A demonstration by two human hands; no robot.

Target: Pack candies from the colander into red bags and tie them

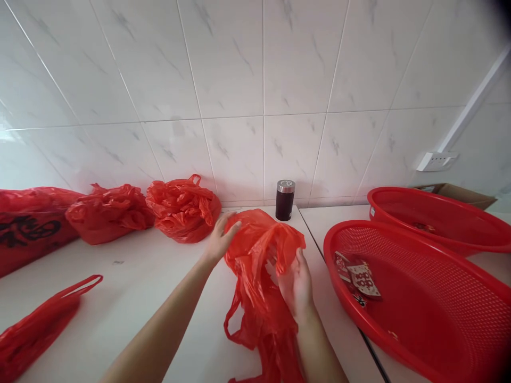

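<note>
A crumpled red plastic bag (pixel 255 266) lies on the white table (pixel 151 287) in front of me, its handles trailing toward the near edge. My left hand (pixel 219 238) rests on the bag's upper left edge with fingers stretched out. My right hand (pixel 295 284) is at the bag's right side, its fingers curled into the plastic near the bag's mouth.
Two filled red bags (pixel 183 208) (pixel 107 213) and a larger printed one (pixel 27 229) line the tiled wall at left. A flat red bag (pixel 40 324) lies near left. A dark jar (pixel 285 200) stands behind. Two red baskets (pixel 423 319) (pixel 439 218) sit at right, the nearer holding small packets (pixel 359 276).
</note>
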